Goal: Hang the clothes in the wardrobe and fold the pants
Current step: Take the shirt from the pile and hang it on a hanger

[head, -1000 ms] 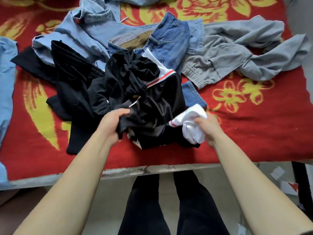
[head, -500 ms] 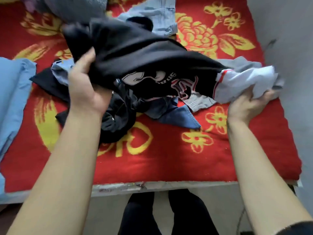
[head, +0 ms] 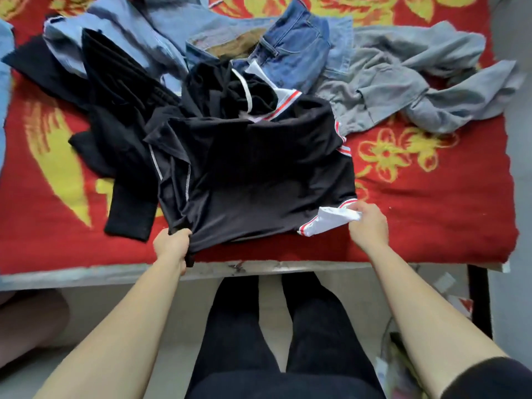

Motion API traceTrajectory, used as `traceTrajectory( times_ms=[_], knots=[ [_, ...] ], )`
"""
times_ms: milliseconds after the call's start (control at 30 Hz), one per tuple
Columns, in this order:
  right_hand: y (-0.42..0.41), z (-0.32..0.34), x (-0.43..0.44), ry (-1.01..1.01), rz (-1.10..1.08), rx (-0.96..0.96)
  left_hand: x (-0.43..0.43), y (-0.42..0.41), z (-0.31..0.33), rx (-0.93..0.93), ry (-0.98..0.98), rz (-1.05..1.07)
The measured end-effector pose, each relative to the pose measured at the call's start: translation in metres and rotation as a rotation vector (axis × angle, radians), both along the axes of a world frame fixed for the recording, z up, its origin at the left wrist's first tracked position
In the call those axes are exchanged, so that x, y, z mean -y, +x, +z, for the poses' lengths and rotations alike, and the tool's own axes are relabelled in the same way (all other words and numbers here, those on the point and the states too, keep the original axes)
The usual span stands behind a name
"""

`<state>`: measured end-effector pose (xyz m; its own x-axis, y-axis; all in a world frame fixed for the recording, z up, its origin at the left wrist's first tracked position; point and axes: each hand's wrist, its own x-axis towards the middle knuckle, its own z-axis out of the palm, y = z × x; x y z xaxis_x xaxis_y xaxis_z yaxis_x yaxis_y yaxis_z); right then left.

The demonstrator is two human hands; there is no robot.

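Nearest, at the front edge of the bed [head: 288,266], the left hand [head: 172,244] is clenched round the lower left corner of a black shirt [head: 259,174]. The cloth is bunched in the fist and a little hangs over the edge. The right hand [head: 370,223] pinches the tip of the shirt's white sleeve [head: 331,221], which has red trim, and draws it out to the right. With the two grips set wide apart, the shirt is stretched flat and broad on the red blanket [head: 431,220] — probably to find its shape before it goes on a hanger. Its far end, at the collar, is crumpled on the heap.

The shirt's near hem lies just inside the bed's edge, so there is little room to pull it closer without it sliding off. To the right of the sleeve the blanket shows bare, which leaves space to spread or turn the shirt. To the left, black trousers [head: 121,116] lie touching the shirt's side and partly under it, and lifting could drag them along.

Further back, blue jeans [head: 293,50] and a grey garment [head: 403,82] sprawl behind the collar, and pale denim [head: 115,33] lies at the far left — all unfolded, so most of the task is yet to do.
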<state>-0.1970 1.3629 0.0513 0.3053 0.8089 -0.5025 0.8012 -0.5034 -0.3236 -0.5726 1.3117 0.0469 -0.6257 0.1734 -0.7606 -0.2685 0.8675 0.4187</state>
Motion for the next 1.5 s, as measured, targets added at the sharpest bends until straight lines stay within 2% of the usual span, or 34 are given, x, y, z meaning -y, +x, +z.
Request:
traceTrajectory(
  times_ms=[100,200,267,367,467,533,600,667,700,767,833,900,1000,1067,1133,1233,1300,1433,1500],
  knots=[
    [-0.003,0.0,0.002,0.028,0.186,-0.029,-0.008,-0.011,0.003,-0.048,0.065,-0.069],
    [-0.005,-0.001,0.002,0.031,0.357,0.06,-0.018,-0.019,0.008,0.123,0.23,0.034],
    [-0.005,-0.005,0.006,-0.111,0.516,0.177,-0.02,-0.021,0.008,0.191,0.283,0.094],
    [-0.002,-0.013,0.014,-0.551,0.648,0.269,-0.014,-0.018,0.002,0.222,0.161,0.002],
    [-0.002,-0.016,0.014,-0.718,0.624,0.231,0.001,-0.015,-0.004,0.141,-0.015,-0.262],
    [-0.006,-0.017,0.011,-0.712,0.622,0.138,0.012,-0.019,-0.007,-0.04,-0.215,-0.635],
    [-0.013,-0.019,0.01,-0.647,0.607,0.022,0.022,-0.024,-0.004,-0.186,-0.482,-0.998],
    [-0.019,-0.023,0.01,-0.485,0.497,-0.091,0.022,-0.023,-0.002,-0.242,-0.664,-1.188],
    [-0.021,-0.026,0.011,-0.401,0.431,-0.133,0.019,-0.019,-0.003,-0.281,-0.696,-1.24],
    [-0.025,-0.033,0.011,-0.342,0.342,-0.21,0.007,-0.005,-0.006,-0.411,-0.598,-1.326],
    [-0.029,-0.036,0.007,-0.351,0.255,-0.326,-0.011,0.012,-0.009,-0.53,-0.363,-1.403],
    [-0.03,-0.039,-0.003,-0.215,0.114,-0.398,-0.037,0.032,-0.012,-0.603,-0.121,-1.464],
    [-0.019,-0.046,-0.028,0.057,-0.158,-0.31,-0.082,0.062,-0.017,-0.698,0.233,-1.512],
    [-0.008,-0.061,-0.048,0.09,-0.293,-0.274,-0.113,0.079,-0.023,-0.734,0.321,-1.569],
    [0.001,-0.074,-0.066,0.104,-0.295,-0.226,-0.14,0.093,-0.034,-0.698,0.232,-1.598],
    [0.009,-0.088,-0.084,0.136,-0.302,-0.157,-0.152,0.106,-0.048,-0.483,0.036,-1.475],
    [0.01,-0.093,-0.09,0.08,-0.317,-0.136,-0.14,0.104,-0.054,-0.372,0.048,-1.395],
    [0.005,-0.107,-0.078,-0.155,-0.246,-0.307,-0.101,0.086,-0.057,-0.349,0.122,-1.236],
    [0.002,-0.108,-0.067,-0.16,-0.166,-0.376,-0.091,0.068,-0.057,-0.452,0.088,-1.094]
  ],
)
